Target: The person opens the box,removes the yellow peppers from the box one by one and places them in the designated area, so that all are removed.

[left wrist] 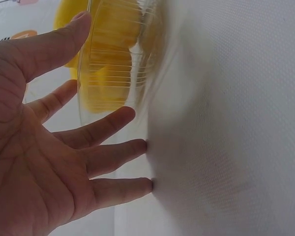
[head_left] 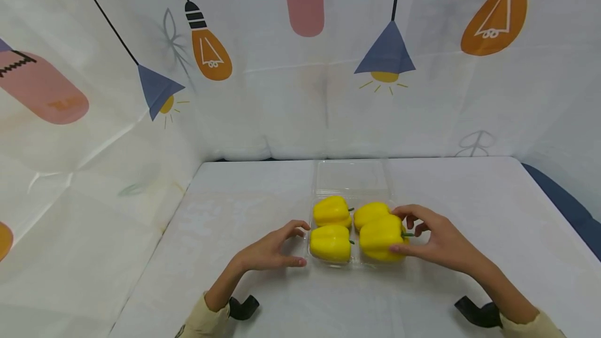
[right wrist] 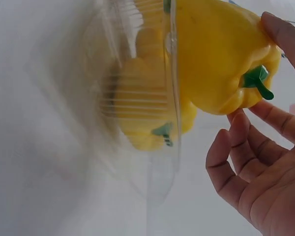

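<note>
A clear plastic clamshell box (head_left: 353,261) sits on the table with its lid (head_left: 352,177) folded back. Inside lie yellow bell peppers: two on the left, one in front (head_left: 330,244) and one behind (head_left: 331,210), and one at the back right (head_left: 371,213). My right hand (head_left: 434,239) pinches a larger-looking yellow bell pepper (right wrist: 221,54) between thumb and fingers at the front right. In the right wrist view it stands above the box rim, its green stem (right wrist: 256,79) toward my palm. Beside the box's left wall is my left hand (head_left: 274,249), fingers spread, thumb by the rim.
A white cloth covers the table (head_left: 253,192). Behind it hangs a white curtain (head_left: 281,113) printed with lamps and bulbs, which also runs along the left side. Black straps (head_left: 476,313) show at both wrists. Dark blue material (head_left: 563,197) lies past the right edge.
</note>
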### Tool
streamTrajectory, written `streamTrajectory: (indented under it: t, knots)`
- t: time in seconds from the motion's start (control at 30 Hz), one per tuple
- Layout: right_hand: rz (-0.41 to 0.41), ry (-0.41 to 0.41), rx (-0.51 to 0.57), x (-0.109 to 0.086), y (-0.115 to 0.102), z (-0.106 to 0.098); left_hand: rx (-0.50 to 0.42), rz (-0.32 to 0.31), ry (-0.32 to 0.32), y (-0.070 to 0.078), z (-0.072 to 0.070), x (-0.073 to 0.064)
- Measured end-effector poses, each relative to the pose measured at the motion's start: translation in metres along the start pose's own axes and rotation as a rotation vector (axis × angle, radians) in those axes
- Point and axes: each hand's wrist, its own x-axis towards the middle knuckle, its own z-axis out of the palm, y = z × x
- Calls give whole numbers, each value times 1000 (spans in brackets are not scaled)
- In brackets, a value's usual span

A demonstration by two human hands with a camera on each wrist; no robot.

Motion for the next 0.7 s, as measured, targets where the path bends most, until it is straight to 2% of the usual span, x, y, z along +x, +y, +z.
streamTrajectory:
  t: [0.4, 0.7]
  knots:
    - [35, 38, -10, -4, 8, -21, 4, -6, -5, 0, 0, 1]
    - [74, 71, -22, -5, 21, -36, -7, -15, -9, 2, -1, 0]
